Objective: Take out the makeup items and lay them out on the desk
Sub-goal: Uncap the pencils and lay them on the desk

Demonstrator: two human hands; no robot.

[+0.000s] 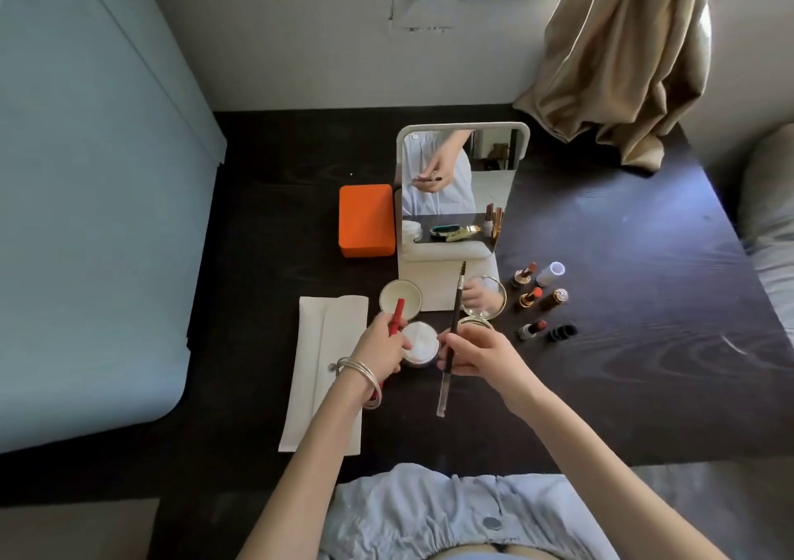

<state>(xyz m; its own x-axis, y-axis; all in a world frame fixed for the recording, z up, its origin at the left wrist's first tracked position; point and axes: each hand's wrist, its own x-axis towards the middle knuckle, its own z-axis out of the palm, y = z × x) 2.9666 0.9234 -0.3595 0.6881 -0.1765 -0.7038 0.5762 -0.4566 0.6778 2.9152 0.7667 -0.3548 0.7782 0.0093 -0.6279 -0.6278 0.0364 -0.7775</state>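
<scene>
My left hand (382,347) grips a red pencil-like stick (396,315) above the dark desk (644,379). My right hand (477,351) holds a long dark eyebrow pencil (453,323) with a spoolie brush at its far tip and a clear cap at the near end. Under my hands sits an open white cushion compact (423,347), its lid (400,297) beside it. An open gold mirror compact (483,297) stands just right of it. Several lipsticks (532,297) and caps (560,331) lie to the right.
A white standing mirror (459,190) faces me at the desk's middle, an orange box (366,220) to its left. A white pouch (326,370) lies flat at the left. A beige curtain (623,52) hangs at back right; a pale blue surface (86,215) borders the left.
</scene>
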